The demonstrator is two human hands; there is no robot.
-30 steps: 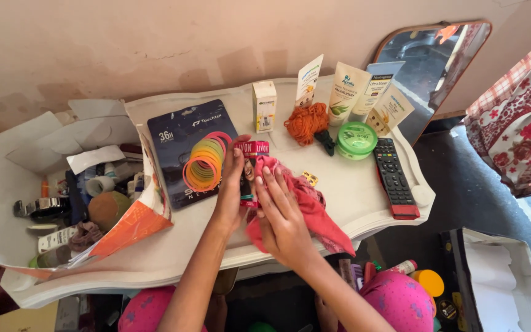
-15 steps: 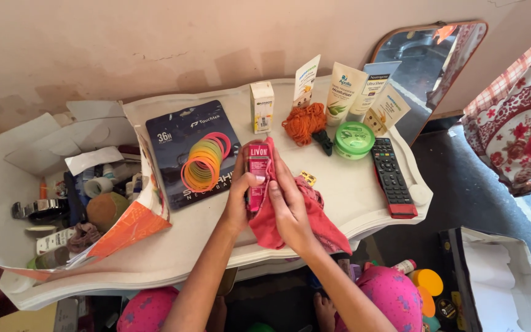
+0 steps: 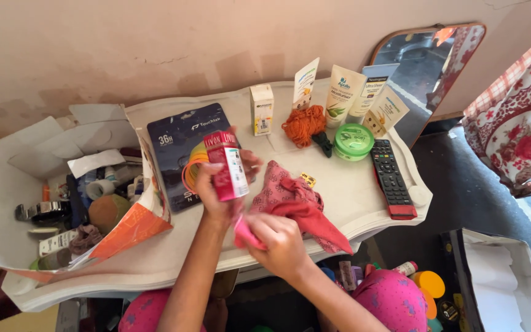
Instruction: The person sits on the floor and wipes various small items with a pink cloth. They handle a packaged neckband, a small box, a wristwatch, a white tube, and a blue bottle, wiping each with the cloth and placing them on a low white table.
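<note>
My left hand holds a small red and white carton up above the white table, tilted to the left. My right hand grips one end of a pink-red cloth near the table's front edge; the rest of the cloth lies crumpled on the top. Behind the carton lie a stack of bright bangles, partly hidden, on a dark blue flat package.
At the left stands an open white box full of small items. At the back are a small white carton, orange yarn, several tubes, a green jar, a black remote and a mirror.
My left hand has lifted the red carton off the cloth and swung it left over the bangles. My right hand slid toward me, down the cloth, and closed on its end.
</note>
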